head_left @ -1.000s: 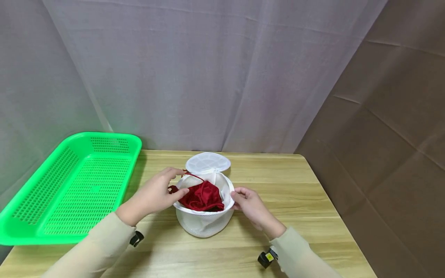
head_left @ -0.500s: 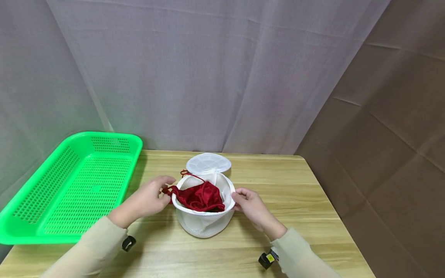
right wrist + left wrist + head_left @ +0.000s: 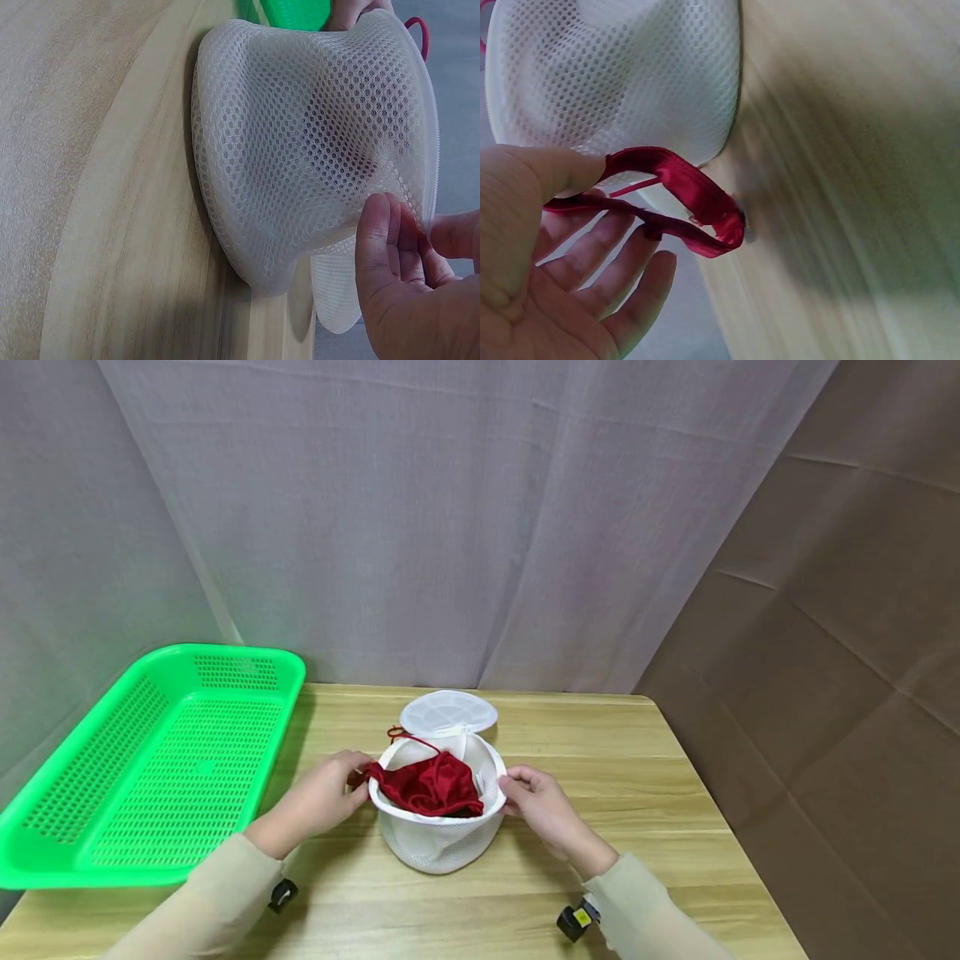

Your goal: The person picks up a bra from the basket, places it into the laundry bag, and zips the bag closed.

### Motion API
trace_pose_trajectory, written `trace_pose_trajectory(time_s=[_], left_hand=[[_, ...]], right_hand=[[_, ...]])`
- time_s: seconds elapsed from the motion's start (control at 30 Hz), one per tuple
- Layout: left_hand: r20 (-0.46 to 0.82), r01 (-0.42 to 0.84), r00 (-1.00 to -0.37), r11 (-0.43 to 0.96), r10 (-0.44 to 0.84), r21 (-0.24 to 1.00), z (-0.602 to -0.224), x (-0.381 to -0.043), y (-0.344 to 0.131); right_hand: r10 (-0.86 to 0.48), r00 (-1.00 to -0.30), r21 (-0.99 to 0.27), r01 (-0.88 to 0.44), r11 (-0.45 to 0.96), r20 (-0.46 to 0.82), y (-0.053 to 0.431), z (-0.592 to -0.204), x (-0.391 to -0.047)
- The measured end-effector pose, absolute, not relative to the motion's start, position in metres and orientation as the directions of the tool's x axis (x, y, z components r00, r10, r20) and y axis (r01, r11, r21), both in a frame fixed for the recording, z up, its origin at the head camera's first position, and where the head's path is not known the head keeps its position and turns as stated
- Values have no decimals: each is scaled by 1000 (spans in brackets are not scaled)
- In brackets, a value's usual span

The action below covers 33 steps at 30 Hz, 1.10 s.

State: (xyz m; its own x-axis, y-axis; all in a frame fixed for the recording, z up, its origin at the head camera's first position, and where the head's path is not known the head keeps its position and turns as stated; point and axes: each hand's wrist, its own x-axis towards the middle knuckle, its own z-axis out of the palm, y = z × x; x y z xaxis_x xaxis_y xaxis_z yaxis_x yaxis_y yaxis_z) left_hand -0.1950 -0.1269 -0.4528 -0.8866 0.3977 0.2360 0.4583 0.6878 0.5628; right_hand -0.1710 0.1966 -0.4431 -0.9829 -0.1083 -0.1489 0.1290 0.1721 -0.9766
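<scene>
A round white mesh laundry bag [image 3: 438, 843] stands upright on the table with its lid [image 3: 448, 712] folded back behind it. Bunched inside is what looks like a red bra [image 3: 438, 783], its thin strap looping over the back left rim. My left hand [image 3: 322, 793] is at the bag's left rim, pinching a band end of the bra between thumb and index finger. That red band [image 3: 694, 191] hangs in a loop outside the mesh in the left wrist view. On the opposite side, my right hand [image 3: 543, 806] pinches the bag's rim, thumb on the edge and fingers against the mesh [image 3: 300, 135].
A large green perforated plastic basket [image 3: 288, 714] lies at the left on the wooden table [image 3: 600, 760]. Grey cloth [image 3: 420, 527] hangs behind the table, and brown cloth [image 3: 825, 693] covers the right side.
My left hand has moved from over the bag's opening to outside its left rim, drawing the bra's band end over the edge. The right hand keeps its hold on the rim.
</scene>
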Motion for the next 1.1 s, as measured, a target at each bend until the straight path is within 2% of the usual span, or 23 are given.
trace_pose_trajectory(time_s=[0.57, 1.1], left_hand=[[246, 352, -936, 695, 252, 627, -441, -194, -133], [350, 392, -915, 661, 203, 640, -415, -195, -124]], right_hand=[[-107, -983, -978, 130, 162, -148, 196, -444, -172], [-129, -982, -982, 116, 151, -136, 194, -443, -172]])
